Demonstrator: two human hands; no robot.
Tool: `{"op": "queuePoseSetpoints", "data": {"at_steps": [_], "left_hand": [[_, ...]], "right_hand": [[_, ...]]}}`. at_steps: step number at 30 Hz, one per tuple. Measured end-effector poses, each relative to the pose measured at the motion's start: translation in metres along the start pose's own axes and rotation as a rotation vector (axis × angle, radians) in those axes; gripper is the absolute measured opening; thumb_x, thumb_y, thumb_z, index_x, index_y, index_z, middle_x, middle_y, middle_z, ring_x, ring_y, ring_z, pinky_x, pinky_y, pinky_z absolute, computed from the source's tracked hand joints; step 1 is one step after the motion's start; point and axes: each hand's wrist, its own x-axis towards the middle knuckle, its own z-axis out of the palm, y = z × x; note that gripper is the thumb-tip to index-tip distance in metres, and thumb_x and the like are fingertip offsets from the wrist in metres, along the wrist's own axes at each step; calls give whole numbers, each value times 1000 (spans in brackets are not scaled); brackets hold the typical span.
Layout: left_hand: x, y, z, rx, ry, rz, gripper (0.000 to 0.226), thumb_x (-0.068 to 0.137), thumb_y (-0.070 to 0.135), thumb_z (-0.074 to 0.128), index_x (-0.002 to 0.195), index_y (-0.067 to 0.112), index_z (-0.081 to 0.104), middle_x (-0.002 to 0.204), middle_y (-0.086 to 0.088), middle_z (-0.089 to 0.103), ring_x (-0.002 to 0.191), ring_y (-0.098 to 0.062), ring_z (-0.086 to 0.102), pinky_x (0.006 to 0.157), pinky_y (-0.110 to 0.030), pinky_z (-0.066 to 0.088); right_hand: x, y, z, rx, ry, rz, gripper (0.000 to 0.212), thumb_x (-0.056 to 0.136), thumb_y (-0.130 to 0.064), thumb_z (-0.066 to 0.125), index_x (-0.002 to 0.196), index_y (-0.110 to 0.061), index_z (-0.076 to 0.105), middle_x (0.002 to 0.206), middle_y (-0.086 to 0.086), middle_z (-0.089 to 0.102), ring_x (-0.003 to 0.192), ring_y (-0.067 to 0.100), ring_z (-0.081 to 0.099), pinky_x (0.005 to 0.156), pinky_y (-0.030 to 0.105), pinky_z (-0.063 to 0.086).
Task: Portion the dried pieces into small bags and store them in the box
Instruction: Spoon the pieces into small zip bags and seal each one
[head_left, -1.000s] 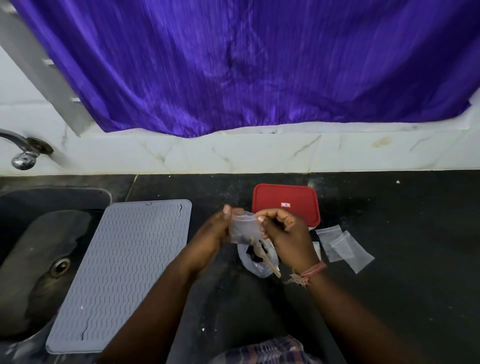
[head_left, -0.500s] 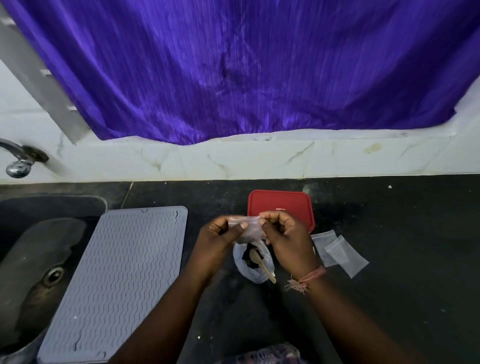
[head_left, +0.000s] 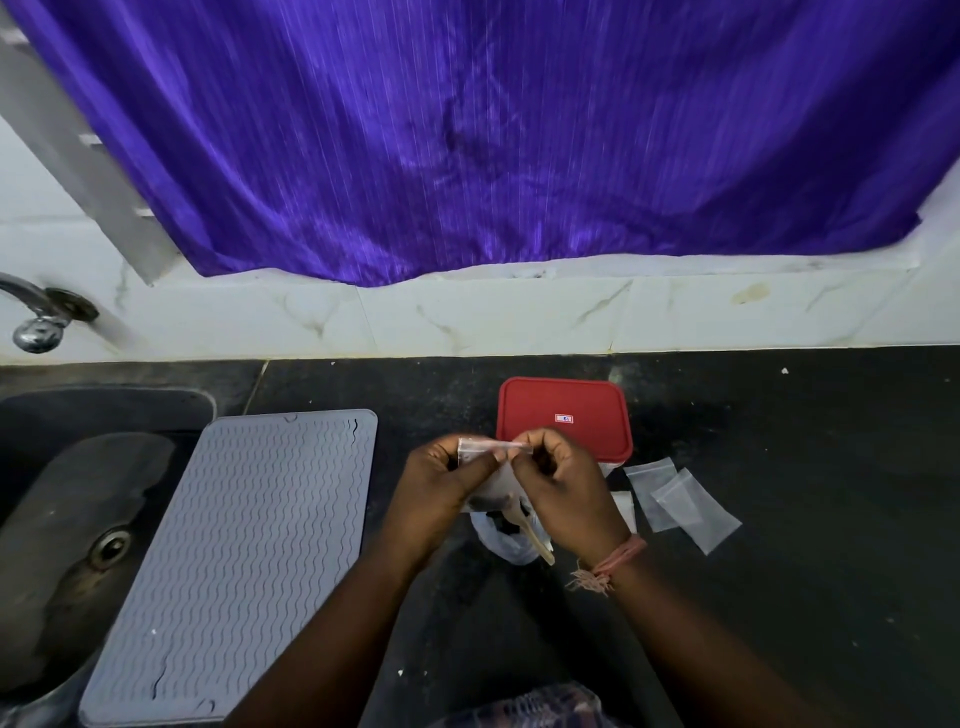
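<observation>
A purple curtain (head_left: 493, 140) hangs across the whole back, its hem over a white marbled wall strip (head_left: 519, 317). Below runs the black tabletop (head_left: 805, 519). At its left edge a steel sink (head_left: 62, 519) sits under a tap (head_left: 39, 317), and a grey ribbed mat (head_left: 234, 561) lies just beside the sink. The box (head_left: 563, 418), with its red lid on, stands toward the back, partly hidden by the hands. Right of it, empty clear bags (head_left: 680, 501) lie overlapping on the tabletop. In front of the box, an open plastic bag (head_left: 506, 543) of dark dried pieces lies on the tabletop with a wooden spoon (head_left: 537, 540) resting in it, mostly screened by the wrists. Above it, the left hand (head_left: 441, 493) and right hand (head_left: 563, 493) together hold a small bag (head_left: 493, 470): each pinches its top strip between thumb and curled fingers. Dark pieces show at the bag's bottom.
</observation>
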Motion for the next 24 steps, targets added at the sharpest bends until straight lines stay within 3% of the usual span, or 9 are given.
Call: {"op": "queuePoseSetpoints", "data": {"at_steps": [5,8,11,18,24], "left_hand": [[-1,0,3,18,-40,-5,14,96,7,67,103,7,79,91,-12,80,79,-17,77,65,-20,58],[2,-2,3,63,-12,-19,13,95,12,69,103,7,79,91,-15,79,81,-28,78,66,-27,60],[7,-6,0,133,56,-30,11,94,14,71,100,9,79,88,-14,79,80,-26,78,67,-29,61],[6,-7,0,56,82,-21,13,94,15,72,103,9,77,95,-9,80,90,-24,77,77,-34,62],[6,-10,2,-26,95,-52,13,95,10,67,102,10,78,97,-12,79,91,-25,75,86,-46,59]], "right_hand": [[-1,3,1,-34,-41,15,13,98,-18,54,92,-23,64,69,-12,61,62,0,55,58,21,46],[-3,5,4,-43,-46,25,11,99,-23,54,98,-25,65,81,-8,68,75,3,64,68,26,54],[-3,7,4,12,6,36,8,98,-25,60,98,-23,68,89,-1,73,86,12,70,77,34,58],[-2,3,-3,165,127,62,8,93,-5,63,87,-6,68,78,16,66,69,15,58,65,33,51],[-1,3,-9,196,108,88,9,95,-5,61,89,-6,68,75,1,65,68,11,55,65,28,49]]}}
